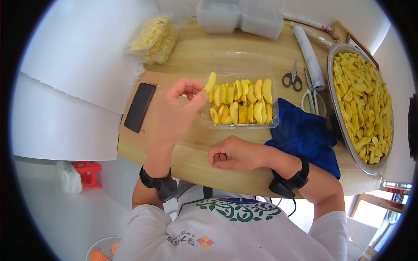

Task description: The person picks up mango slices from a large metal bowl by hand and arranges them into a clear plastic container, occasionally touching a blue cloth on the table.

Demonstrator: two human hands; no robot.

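Between the thumb and fingers of my left hand (180,106) is a yellow fruit slice (210,81), held upright at the left edge of a clear plastic box (274,124). Inside that box, similar fruit slices (243,112) stand packed in two rows. Its clear lid (241,56) lies folded back behind it. My right hand (235,153) is curled into a loose fist near the table's front edge, below the box, with nothing visible in it. A large metal basin (333,93) at the right is heaped with more yellow slices.
A blue cloth (300,130), black scissors (292,79), larger pale-handled scissors (312,98) and a plastic film roll (309,56) lie right of the box. Filled boxes (154,39) stand back left, stacked empty boxes (239,17) behind. A phone (140,107) rests on cardboard (161,80).
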